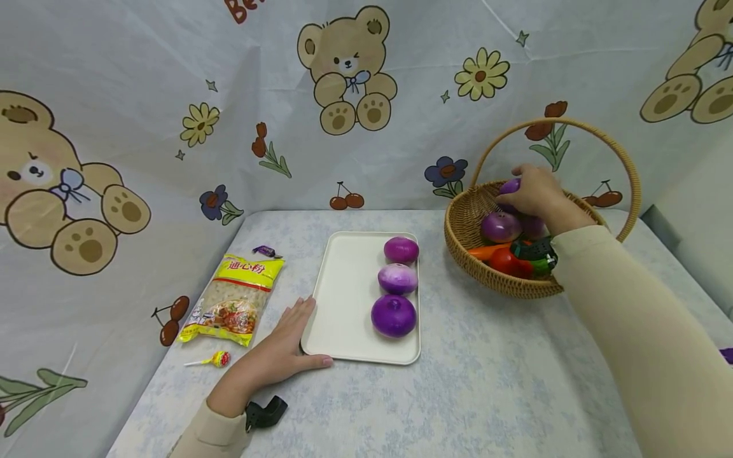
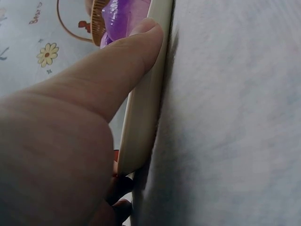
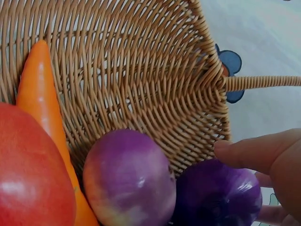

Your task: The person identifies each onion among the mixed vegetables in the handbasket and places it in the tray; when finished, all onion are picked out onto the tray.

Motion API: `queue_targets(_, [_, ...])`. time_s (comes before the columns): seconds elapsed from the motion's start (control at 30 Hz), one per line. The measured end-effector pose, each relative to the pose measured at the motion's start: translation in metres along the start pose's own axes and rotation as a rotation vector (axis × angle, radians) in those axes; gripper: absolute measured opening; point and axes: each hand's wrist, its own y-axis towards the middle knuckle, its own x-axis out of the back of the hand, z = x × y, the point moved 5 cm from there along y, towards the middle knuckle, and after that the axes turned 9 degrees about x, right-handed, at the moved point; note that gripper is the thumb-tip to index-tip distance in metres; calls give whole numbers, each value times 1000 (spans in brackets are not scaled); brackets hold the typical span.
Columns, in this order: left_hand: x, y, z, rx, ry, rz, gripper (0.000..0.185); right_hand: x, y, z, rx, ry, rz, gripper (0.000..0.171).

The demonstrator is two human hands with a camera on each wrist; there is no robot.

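Observation:
A white tray [image 1: 349, 299] lies on the table with three purple onions [image 1: 394, 316] in a column along its right side. My left hand [image 1: 283, 346] rests at the tray's near left corner, fingers along the left side and thumb on the near rim. Inside a wicker basket [image 1: 458, 222], my right hand [image 1: 538, 191] grips a dark purple onion [image 3: 216, 193], its thumb over the top and other fingers on the far side. A lighter purple onion [image 3: 129, 181] sits beside it, along with an orange carrot [image 3: 44, 94] and a red tomato-like vegetable [image 3: 30, 169].
Left of the tray lie a yellow bag of pasta [image 1: 235, 299], a purple-wrapped candy [image 1: 266, 252] and a lollipop [image 1: 219, 359]. An arched handle [image 1: 630, 178] rises over the basket. A bear-printed cloth [image 1: 252, 83] hangs behind the table.

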Motion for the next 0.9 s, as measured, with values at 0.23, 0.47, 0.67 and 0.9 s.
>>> queue_targets(0.23, [0, 0, 0, -1, -1, 1, 132, -1, -3, -7, -16, 8, -40, 68])
queue_targets(0.47, [0, 1, 1, 3, 5, 5, 132, 5, -6, -3, -14, 41, -61, 68])
queue_targets(0.67, [-1, 1, 1, 11, 5, 1, 133, 10, -7, 6, 6, 56, -61, 75])
queue_targets(0.9, [0, 1, 0, 1, 4, -6, 133, 20, -18, 30, 103, 34, -58, 75])
